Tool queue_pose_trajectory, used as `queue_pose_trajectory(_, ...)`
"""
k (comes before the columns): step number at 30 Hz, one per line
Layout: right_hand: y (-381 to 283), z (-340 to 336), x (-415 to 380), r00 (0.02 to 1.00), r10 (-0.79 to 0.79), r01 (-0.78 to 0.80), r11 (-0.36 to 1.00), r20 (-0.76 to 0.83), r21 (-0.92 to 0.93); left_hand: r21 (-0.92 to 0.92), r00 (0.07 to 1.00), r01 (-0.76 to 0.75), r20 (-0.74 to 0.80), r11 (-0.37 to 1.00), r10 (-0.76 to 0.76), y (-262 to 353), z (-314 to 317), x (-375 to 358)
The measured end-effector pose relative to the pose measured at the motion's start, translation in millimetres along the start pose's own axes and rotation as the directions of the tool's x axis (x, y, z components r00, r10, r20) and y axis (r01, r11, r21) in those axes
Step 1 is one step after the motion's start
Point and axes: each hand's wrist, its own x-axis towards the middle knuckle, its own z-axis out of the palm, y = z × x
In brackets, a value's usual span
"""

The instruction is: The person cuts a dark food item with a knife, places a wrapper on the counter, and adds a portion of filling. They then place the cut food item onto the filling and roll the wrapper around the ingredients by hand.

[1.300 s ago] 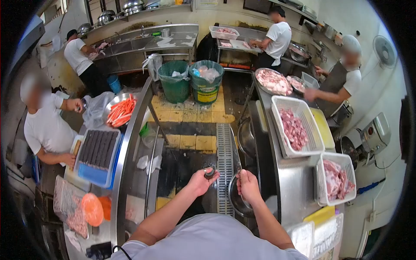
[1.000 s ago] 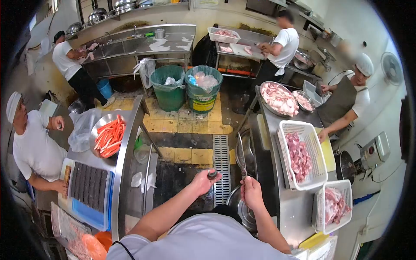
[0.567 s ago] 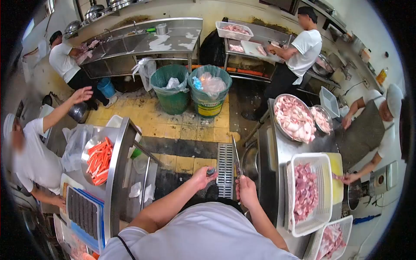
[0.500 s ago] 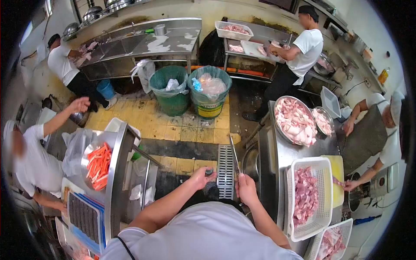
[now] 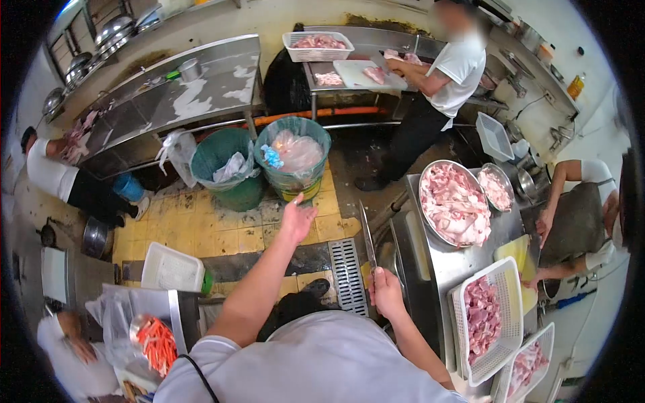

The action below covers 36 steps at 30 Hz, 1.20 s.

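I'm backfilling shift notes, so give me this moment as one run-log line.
left hand: open, extended toward green bins | right hand: holds knife, blade pointing away | right counter: meat in white basket

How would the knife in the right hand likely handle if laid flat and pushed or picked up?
Probably stiff: the knife extends straight from the right hand with no visible sag. Likely to slide rather than roll, as the blade looks long and thin. May feel blade-heavy if pinched near the handle's end, since much of its length lies beyond the grip.
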Motion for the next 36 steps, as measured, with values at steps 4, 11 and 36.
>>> queue_pose_trajectory(4, -25.9, 23.7, 28.4, 0.995, -0.018, 0.021, 1.000, -0.094, 0.024, 0.322, 0.982, 0.177, 0.009, 0.930, -0.190, -3.4, 17.1, 17.3)
queue_pose_trajectory(11, -28.3, 30.9, 14.0, 0.964, 0.133, -0.113, 0.989, -0.228, 0.099, 0.649, 0.807, 0.479, -0.060, 0.591, -0.588, -93.0, -33.6, -27.1)
queue_pose_trajectory(36, 266.3, 68.3, -610.0, -0.252, 0.537, 0.137, 0.843, -0.805, 0.520, 0.880, -0.173, -0.375, -0.374, -0.290, -0.911, -469.4, -79.6, -608.4)
